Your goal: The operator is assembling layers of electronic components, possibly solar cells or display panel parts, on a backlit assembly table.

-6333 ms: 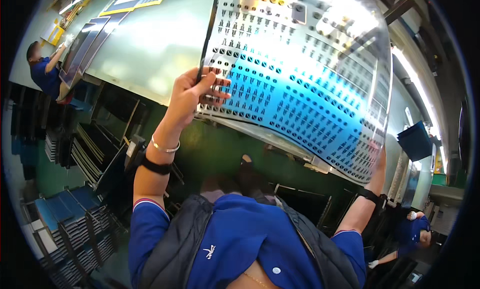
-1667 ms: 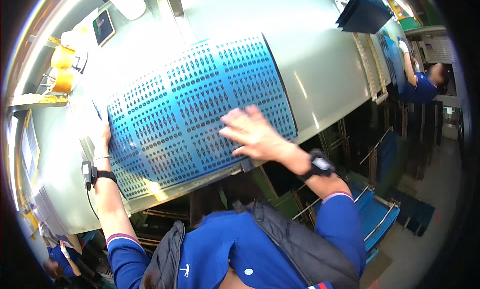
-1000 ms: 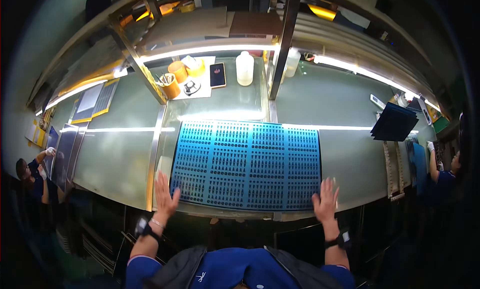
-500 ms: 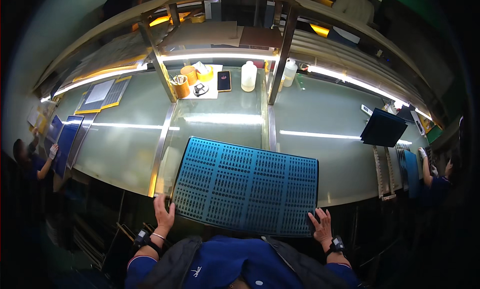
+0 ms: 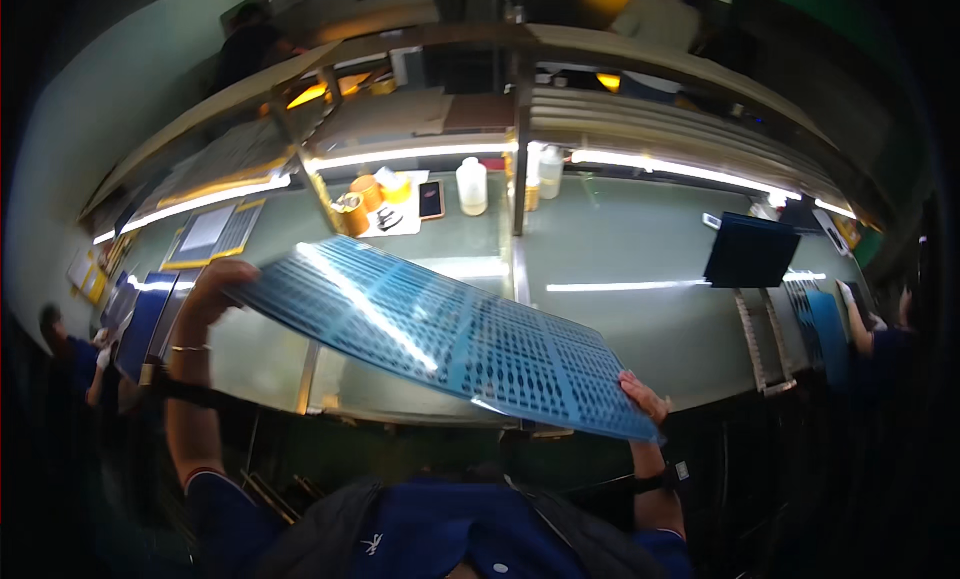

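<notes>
A thin blue panel [image 5: 470,344] with rows of small dark marks is held up in front of me, tilted, its left end higher than its right. My left hand [image 5: 220,284] is closed on its upper left corner. At the right end my right hand [image 5: 643,394] grips the edge, its fingers showing on the upper side and part of the hand hidden under the panel. A bright streak of reflected light crosses the panel's left half. Beneath and beyond lies the pale glass-like worktop [image 5: 610,329].
At the back stand orange tubs [image 5: 352,214], a phone [image 5: 431,200] and white bottles [image 5: 472,186] under a shelf frame [image 5: 522,129]. Dark panels [image 5: 752,251] stand to the right, near a slotted rack [image 5: 765,344]. Co-workers handle panels at the left [image 5: 150,319] and right.
The panel has risen off the worktop and tilted, left end up. My left hand has lifted and now grips its corner; my right hand has moved up with its right edge.
</notes>
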The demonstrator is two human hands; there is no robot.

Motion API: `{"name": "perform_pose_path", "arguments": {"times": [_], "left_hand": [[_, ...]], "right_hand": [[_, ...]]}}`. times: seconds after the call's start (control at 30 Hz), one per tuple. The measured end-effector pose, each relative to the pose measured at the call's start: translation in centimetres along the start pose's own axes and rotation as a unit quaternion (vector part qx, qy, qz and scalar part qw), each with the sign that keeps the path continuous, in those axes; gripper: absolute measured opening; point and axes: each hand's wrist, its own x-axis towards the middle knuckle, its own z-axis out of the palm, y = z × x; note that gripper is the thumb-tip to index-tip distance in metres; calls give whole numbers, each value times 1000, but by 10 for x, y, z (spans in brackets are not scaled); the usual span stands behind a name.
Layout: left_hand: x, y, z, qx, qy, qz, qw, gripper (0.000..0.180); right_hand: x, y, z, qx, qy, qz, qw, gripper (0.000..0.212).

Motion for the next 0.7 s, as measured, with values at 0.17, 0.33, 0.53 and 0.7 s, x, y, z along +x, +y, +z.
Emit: {"name": "perform_pose_path", "arguments": {"times": [0.17, 0.33, 0.53, 0.7], "left_hand": [[100, 176, 3, -264, 60, 72, 960, 42], [100, 239, 76, -123, 95, 107, 982, 50], [-1, 58, 110, 172, -20, -76, 982, 44], [-129, -38, 117, -22, 134, -340, 931, 47]], "right_hand": [[59, 7, 13, 6, 308, 73, 948, 18], [196, 29, 51, 261, 474, 192, 819, 25], [338, 63, 42, 324, 433, 257, 801, 28], [439, 72, 55, 354, 391, 170, 833, 25]]}}
